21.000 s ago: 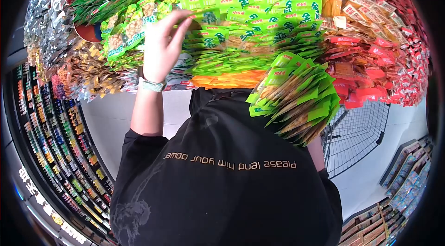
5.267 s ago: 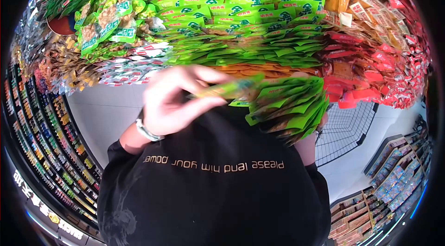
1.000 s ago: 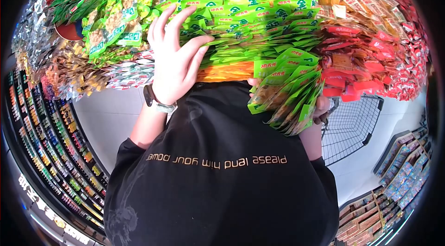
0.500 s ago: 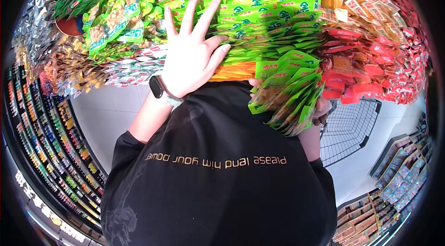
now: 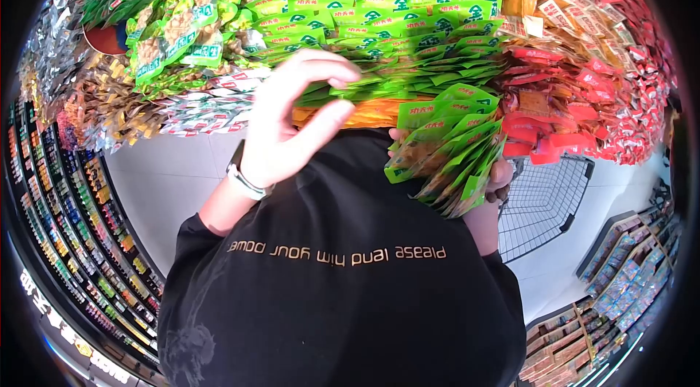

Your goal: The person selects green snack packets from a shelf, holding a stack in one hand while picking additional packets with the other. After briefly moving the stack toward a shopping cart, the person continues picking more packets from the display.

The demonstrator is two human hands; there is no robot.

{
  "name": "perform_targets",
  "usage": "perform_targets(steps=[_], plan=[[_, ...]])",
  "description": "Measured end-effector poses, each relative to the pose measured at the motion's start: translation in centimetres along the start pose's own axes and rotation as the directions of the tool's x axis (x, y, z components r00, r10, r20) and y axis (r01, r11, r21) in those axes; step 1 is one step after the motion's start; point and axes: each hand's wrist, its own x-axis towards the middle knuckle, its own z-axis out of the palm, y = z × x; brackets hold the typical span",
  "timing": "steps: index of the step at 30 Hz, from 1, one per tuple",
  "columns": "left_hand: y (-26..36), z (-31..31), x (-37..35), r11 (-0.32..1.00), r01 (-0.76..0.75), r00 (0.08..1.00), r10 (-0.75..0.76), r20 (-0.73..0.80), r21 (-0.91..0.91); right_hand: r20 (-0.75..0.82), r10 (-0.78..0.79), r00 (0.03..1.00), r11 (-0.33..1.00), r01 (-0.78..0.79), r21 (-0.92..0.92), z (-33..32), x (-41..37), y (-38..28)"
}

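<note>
My left hand (image 5: pixel 284 128), with a watch band at its wrist, hovers in front of the rows of green snack packets (image 5: pixel 379 4). Its fingers curl in a C shape with the thumb apart, and I see nothing between them. At the right, my right hand (image 5: pixel 500 177) grips a thick fanned bundle of green snack packets (image 5: pixel 448 143) against the front of my black shirt. The bundle hides most of that hand; only some fingertips show at its two sides. Orange packets (image 5: pixel 372 113) lie under the green rows.
Red snack packets (image 5: pixel 554 106) are heaped at the right, clear-and-green nut packets (image 5: pixel 182 30) at the left. A wire shopping cart (image 5: pixel 543 201) stands on the floor at my right. Stocked shelves curve along the left (image 5: pixel 80 219) and lower right (image 5: pixel 620 270).
My left hand has drawn back from the green packets toward me, its spread fingers now curled and the wrist turned. My right hand still holds the bundle in nearly the same place.
</note>
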Motion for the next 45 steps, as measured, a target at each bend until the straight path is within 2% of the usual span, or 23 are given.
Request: perform_targets(steps=[1, 2, 4, 6, 8, 9, 12, 13, 17, 21, 23, 26, 30, 31, 32, 34, 36, 38, 39, 42, 43, 44, 45], plan=[[-0.5, 0.8, -0.4, 0.934, 0.148, 0.986, -0.114, 0.124, -0.324, -0.066, -0.022, 0.998, 1.000, 0.023, 0.016, 0.6, -0.3, 0.3], [-0.8, 1.8, -0.6, 0.746, 0.307, 0.946, -0.173, 0.274, -0.591, -0.112, -0.017, 0.994, 1.000, 0.016, -0.007, 0.8, -0.7, 0.2], [-0.4, 3.2, 0.1, 0.471, 0.557, 0.827, -0.244, 0.506, -0.684, -0.201, -0.010, 0.980, 0.999, 0.000, -0.053, 0.6, -1.3, 0.0], [0.6, 4.3, 1.6, 0.435, 0.649, 0.755, -0.272, 0.597, -0.624, -0.316, 0.019, 0.948, 0.976, -0.086, -0.199, 0.5, -1.8, -0.5], [0.4, 5.7, 1.9, 0.574, 0.466, 0.872, -0.168, 0.460, -0.674, -0.481, -0.118, 0.868, 0.892, -0.120, -0.437, 3.6, -0.6, -0.9], [0.4, 5.9, 2.1, 0.535, 0.514, 0.850, -0.212, 0.482, -0.671, -0.476, -0.188, 0.859, 0.910, -0.029, -0.412, 4.0, -0.5, -0.6], [0.5, 6.0, 2.5, 0.432, 0.616, 0.787, -0.303, 0.537, -0.659, -0.533, -0.308, 0.788, 0.888, 0.037, -0.459, 6.6, 0.4, -0.6], [0.4, 6.1, 2.3, 0.409, 0.627, 0.779, -0.312, 0.544, -0.663, -0.547, -0.285, 0.787, 0.874, -0.021, -0.486, 7.2, 0.5, -0.7], [0.1, 5.7, 2.1, 0.250, 0.661, 0.749, -0.279, 0.601, -0.708, -0.414, -0.431, 0.802, 0.692, -0.001, -0.722, 9.2, 1.8, -0.6], [-1.1, 5.7, 1.7, 0.149, 0.632, 0.769, -0.247, 0.590, -0.760, -0.308, -0.505, 0.807, 0.581, 0.054, -0.812, 9.0, 3.3, -0.7], [-1.8, 5.8, 1.4, 0.151, 0.560, 0.819, -0.252, 0.516, -0.815, -0.242, -0.515, 0.822, 0.542, 0.094, -0.835, 9.1, 4.0, -1.3], [-2.1, 5.1, 1.2, 0.133, 0.448, 0.873, -0.281, 0.400, -0.884, -0.200, -0.690, 0.695, 0.450, 0.196, -0.871, 8.8, 5.2, -1.9], [-4.3, 2.3, -1.4, -0.016, 0.223, 0.931, -0.293, 0.218, -0.975, -0.419, -0.776, 0.471, 0.565, 0.224, -0.794, 8.3, 4.0, -4.9], [-4.9, 0.7, -2.5, -0.060, 0.209, 0.936, -0.276, 0.217, -0.976, -0.332, -0.781, 0.529, 0.566, 0.373, -0.736, 7.9, 3.8, -5.5], [-5.3, -0.7, -3.6, -0.105, 0.192, 0.941, -0.261, 0.213, -0.976, -0.285, -0.727, 0.625, 0.583, 0.342, -0.737, 7.2, 3.2, -6.5], [-4.8, -2.3, -4.5, -0.048, 0.080, 0.971, -0.220, 0.089, -0.996, -0.191, -0.607, 0.772, 0.544, 0.229, -0.807, 6.4, 2.7, -7.9], [-4.7, -3.1, -6.2, -0.032, -0.062, 0.957, -0.287, -0.051, -0.998, -0.100, -0.490, 0.866, 0.375, 0.106, -0.921, 6.7, 3.5, -8.5], [-5.2, -3.9, -8.3, 0.052, -0.106, 0.922, -0.368, -0.118, -0.993, 0.047, -0.236, 0.971, 0.109, 0.074, -0.991, 6.8, 4.6, -9.2], [-5.3, -3.7, -8.9, 0.042, -0.141, 0.908, -0.393, -0.146, -0.989, 0.009, -0.248, 0.969, 0.187, 0.057, -0.981, 7.1, 5.1, -8.7], [-5.3, -2.5, -9.8, 0.036, -0.072, 0.905, -0.418, -0.081, -0.997, 0.152, 0.052, 0.987, 0.112, 0.146, -0.983, 7.8, 6.9, -10.0], [-4.7, -1.7, -9.4, -0.021, -0.083, 0.919, -0.388, -0.069, -0.996, 0.124, 0.103, 0.987, 0.125, 0.111, -0.986, 8.4, 7.6, -10.0], [-6.4, -1.5, -10.9, 0.091, -0.051, 0.876, -0.473, -0.088, -0.995, 0.116, 0.133, 0.984, 0.086, 0.105, -0.991, 8.8, 8.3, -10.1], [-6.5, -1.2, -10.9, 0.089, -0.042, 0.876, -0.476, -0.080, -0.995, 0.107, 0.161, 0.981, 0.047, 0.100, -0.994, 9.1, 9.0, -10.2]])
